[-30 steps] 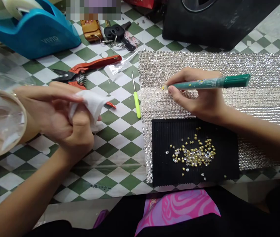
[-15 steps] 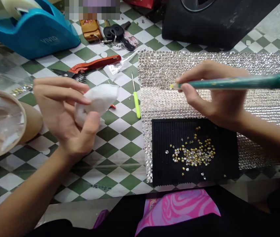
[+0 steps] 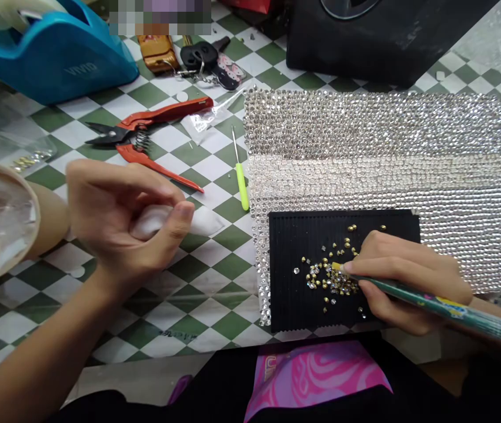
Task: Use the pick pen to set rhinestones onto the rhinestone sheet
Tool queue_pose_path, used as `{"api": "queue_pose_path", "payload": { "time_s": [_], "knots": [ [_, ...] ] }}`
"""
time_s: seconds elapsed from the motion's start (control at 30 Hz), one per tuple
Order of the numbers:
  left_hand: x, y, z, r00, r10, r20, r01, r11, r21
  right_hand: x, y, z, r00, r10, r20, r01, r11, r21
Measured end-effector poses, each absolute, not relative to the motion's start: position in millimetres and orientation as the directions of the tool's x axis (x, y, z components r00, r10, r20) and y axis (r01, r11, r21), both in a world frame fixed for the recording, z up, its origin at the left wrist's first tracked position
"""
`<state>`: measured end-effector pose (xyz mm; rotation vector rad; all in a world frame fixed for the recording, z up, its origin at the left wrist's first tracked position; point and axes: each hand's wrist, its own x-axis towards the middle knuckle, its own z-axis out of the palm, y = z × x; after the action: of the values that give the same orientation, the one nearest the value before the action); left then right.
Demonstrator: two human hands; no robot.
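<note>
My right hand is closed on a green pen-like picker whose yellow tip rests among loose gold and clear rhinestones on a black ribbed tray. The tray lies on a large sheet of rhinestone mesh. My left hand is closed round a wad of white tissue, held just above the checkered table to the left of the tray.
Red-handled snips and a thin tool with a yellow-green handle lie left of the mesh. A blue tape dispenser, keys and a black bag stand at the back. A tan cup stands at the left edge.
My right hand has brought the picker down from the mesh to the loose stones on the tray. My left hand has curled tighter around the tissue and dropped slightly.
</note>
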<state>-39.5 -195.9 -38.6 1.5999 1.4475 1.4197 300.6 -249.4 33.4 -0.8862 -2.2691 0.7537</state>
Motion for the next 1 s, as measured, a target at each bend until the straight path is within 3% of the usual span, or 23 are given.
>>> {"api": "queue_pose_path", "payload": {
  "time_s": [0.37, 0.57, 0.7, 0.8, 1.0],
  "knots": [
    [-27.9, -199.2, -27.7, -0.099, 0.939, 0.33, 0.318, -0.284, 0.904, 300.6, -245.6, 40.6, -0.62, 0.737, 0.268, 0.43, 0.605, -0.67],
    [-24.3, -195.7, -27.9, -0.04, 0.935, 0.353, 0.294, -0.327, 0.898, 298.9, -207.9, 32.5, -0.388, 0.843, 0.372, 0.578, 0.538, -0.614],
    [-25.1, -193.6, -27.9, -0.056, 0.912, 0.406, 0.348, -0.363, 0.864, 281.1, -164.9, 29.2, -0.457, 0.757, 0.467, 0.543, 0.653, -0.528],
    [-25.7, -193.1, -26.6, -0.071, 0.918, 0.391, 0.369, -0.34, 0.865, 266.0, -143.4, 24.9, -0.507, 0.75, 0.424, 0.571, 0.661, -0.487],
    [-28.4, -192.1, -29.6, -0.027, 0.931, 0.363, 0.344, -0.332, 0.878, 256.4, -136.4, 14.9, -0.529, 0.767, 0.364, 0.567, 0.638, -0.522]
  ]
}}
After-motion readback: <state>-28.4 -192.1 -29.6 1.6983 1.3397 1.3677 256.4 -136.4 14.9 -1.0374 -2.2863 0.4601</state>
